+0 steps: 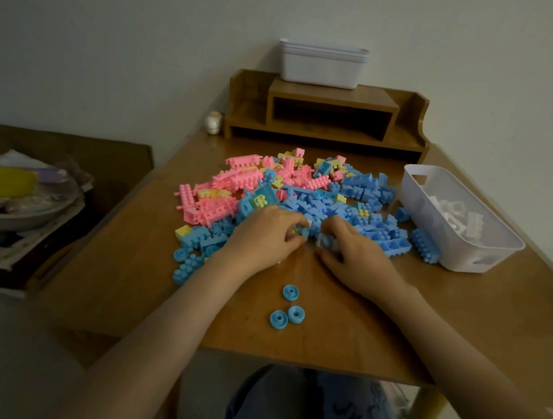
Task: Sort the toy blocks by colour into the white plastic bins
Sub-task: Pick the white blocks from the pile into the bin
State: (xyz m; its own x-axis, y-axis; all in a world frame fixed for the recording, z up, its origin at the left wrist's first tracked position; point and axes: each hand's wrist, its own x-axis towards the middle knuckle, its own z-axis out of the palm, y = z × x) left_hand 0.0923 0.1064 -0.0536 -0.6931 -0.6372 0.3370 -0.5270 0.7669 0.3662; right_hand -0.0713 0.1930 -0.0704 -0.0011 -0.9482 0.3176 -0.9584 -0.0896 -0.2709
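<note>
A heap of pink, blue and yellow toy blocks (291, 190) covers the middle of the wooden table (462, 316). At the heap's near edge my left hand (265, 239) pinches a small blue wheel piece (302, 231). Beside it my right hand (356, 253) pinches a white block with a blue wheel (326, 242) on it. The two pieces almost touch. A white bin (489, 264) on the right holds white blocks. Three loose blue wheels (288, 309) lie on the table between my forearms.
Stacked white bins (322, 64) stand on a wooden shelf unit (327, 111) at the back. A small white figurine (213, 122) sits left of the shelf. A side table on the left carries a bowl (17, 200) and clutter.
</note>
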